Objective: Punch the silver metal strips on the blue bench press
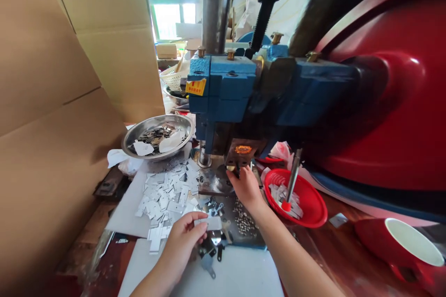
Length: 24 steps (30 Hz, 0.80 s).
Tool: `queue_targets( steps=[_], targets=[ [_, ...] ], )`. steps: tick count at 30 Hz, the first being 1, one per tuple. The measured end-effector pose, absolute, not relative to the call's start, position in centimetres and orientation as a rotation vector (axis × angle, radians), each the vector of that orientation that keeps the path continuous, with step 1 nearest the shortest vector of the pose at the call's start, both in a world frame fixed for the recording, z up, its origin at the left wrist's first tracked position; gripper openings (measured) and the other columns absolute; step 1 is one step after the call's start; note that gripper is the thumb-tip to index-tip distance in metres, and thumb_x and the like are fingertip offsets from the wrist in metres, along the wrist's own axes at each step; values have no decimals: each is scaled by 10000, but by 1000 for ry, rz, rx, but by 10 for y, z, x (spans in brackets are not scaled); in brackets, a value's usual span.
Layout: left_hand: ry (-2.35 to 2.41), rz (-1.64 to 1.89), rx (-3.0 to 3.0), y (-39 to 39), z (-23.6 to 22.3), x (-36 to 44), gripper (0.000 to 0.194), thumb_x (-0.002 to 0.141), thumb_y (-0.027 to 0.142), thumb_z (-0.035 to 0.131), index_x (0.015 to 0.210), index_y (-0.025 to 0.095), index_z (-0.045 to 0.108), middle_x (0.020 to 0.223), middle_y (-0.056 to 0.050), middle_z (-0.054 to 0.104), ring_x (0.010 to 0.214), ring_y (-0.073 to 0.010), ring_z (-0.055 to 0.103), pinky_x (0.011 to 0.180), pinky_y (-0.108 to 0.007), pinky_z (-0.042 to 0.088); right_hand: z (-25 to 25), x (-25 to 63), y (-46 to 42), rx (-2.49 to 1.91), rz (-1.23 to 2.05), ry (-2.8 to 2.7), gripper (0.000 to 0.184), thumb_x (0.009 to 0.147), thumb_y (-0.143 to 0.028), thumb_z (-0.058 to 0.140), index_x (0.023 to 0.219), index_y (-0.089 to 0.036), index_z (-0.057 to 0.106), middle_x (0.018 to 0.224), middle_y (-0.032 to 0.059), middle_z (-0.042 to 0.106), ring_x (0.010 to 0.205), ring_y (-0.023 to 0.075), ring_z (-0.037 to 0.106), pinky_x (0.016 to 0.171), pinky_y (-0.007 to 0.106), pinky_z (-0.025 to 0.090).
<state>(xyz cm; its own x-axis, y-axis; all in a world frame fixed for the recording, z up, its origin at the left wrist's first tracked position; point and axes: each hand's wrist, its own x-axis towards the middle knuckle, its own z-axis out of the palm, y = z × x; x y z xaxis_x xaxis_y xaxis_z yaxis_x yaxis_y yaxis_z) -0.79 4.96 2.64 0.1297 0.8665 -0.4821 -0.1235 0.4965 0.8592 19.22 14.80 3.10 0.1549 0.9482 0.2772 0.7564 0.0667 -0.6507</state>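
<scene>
My left hand (183,236) pinches a small flat metal plate (211,223) between thumb and fingers, low in the middle of the view. My right hand (246,186) reaches forward to the die area of a blue punch press (223,88), its fingertips right under the tool block (242,151); whether it holds a piece there is hidden. A heap of several cut metal plates (169,190) lies on a white sheet just left of my hands.
A steel bowl (139,132) with scrap pieces sits at the left rear. A red dish (313,204) with plates and a red-tipped rod stands right of my right hand. Cardboard sheets (52,102) wall off the left. A red cup (407,246) lies at right.
</scene>
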Motion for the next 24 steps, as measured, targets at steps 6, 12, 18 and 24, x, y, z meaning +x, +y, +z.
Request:
queue_targets(
  steps=[6,12,18,24],
  targets=[
    [1130,886,685,64,33,-9,369,701,366,712,987,136,679,746,-44,679,688,-138,610,630,-228,470,31,199,142,-1657,481,-1563,219,786,-327,501,821,-173,652,884,83,613,832,210,575,780,330,447],
    [1046,902,614,73,43,7,325,756,391,673,957,136,693,812,-70,690,663,-126,628,589,-205,494,46,193,85,-1542,844,-1449,384,864,-483,429,1015,-208,650,851,57,642,826,210,579,781,334,436],
    [1001,879,550,70,46,16,312,790,392,633,936,123,697,808,-83,693,621,-110,622,563,-183,504,51,176,47,-1402,1316,-1175,546,786,-620,508,1059,-169,650,668,19,613,610,161,539,595,284,440],
    [1131,876,835,64,48,15,330,717,371,686,956,143,690,783,-53,680,657,-144,612,612,-230,488,42,169,45,-1355,1411,-1009,533,699,-614,625,986,-165,639,614,-2,595,566,140,521,562,270,433]
  ],
)
